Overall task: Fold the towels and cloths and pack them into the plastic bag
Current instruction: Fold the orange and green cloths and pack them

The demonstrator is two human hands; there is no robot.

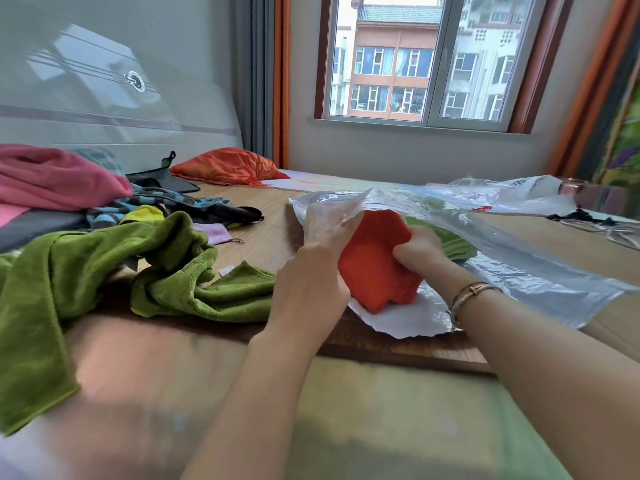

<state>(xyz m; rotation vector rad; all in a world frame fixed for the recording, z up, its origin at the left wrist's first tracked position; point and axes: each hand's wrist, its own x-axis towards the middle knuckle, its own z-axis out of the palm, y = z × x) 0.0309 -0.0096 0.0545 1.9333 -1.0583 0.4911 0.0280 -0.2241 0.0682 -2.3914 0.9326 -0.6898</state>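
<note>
A clear plastic bag [502, 251] lies on the bed mat at centre right, its mouth facing me. My left hand [311, 271] pinches the upper edge of the bag's mouth and holds it up. My right hand [420, 252] grips a folded orange-red cloth [374, 261] that sits halfway inside the mouth. A folded green cloth [450, 242] lies deeper inside the bag, behind my right hand. A large unfolded green towel [104, 271] is crumpled on the left, close to my left arm.
A pink towel [59, 178], striped and dark cloths [166, 206] and a small lilac cloth [214, 233] are piled at the left. An orange pillow [228, 166] lies at the back. A second plastic bag [502, 195] and glasses [602, 228] lie at the right.
</note>
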